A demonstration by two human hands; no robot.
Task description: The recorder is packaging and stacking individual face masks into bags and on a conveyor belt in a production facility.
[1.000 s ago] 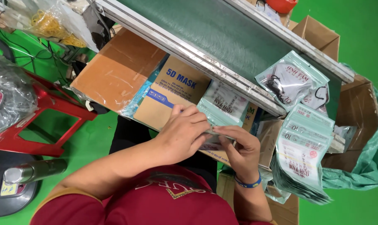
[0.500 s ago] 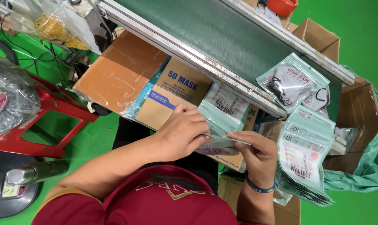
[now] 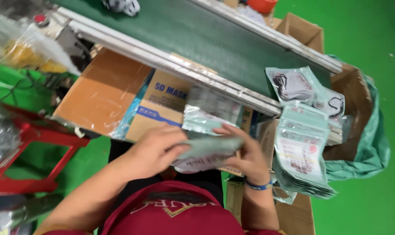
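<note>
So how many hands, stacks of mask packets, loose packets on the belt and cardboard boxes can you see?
Hands: 2, left hand and right hand, both on one packet
Packet stacks: 1
Loose belt packets: 2
Cardboard boxes: 3
Total: 8

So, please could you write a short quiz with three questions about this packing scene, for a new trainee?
1. True or false: both hands hold one flat mask packet.
2. Where does the stack of packets lie? A) on the green floor B) right of the hands, by the belt's edge C) on the red frame
3. What does the right wrist wear?

Key
1. True: left hand and right hand grip the mask packet.
2. B: the stack of packets lies beside the conveyor belt.
3. A blue wristband.
</note>
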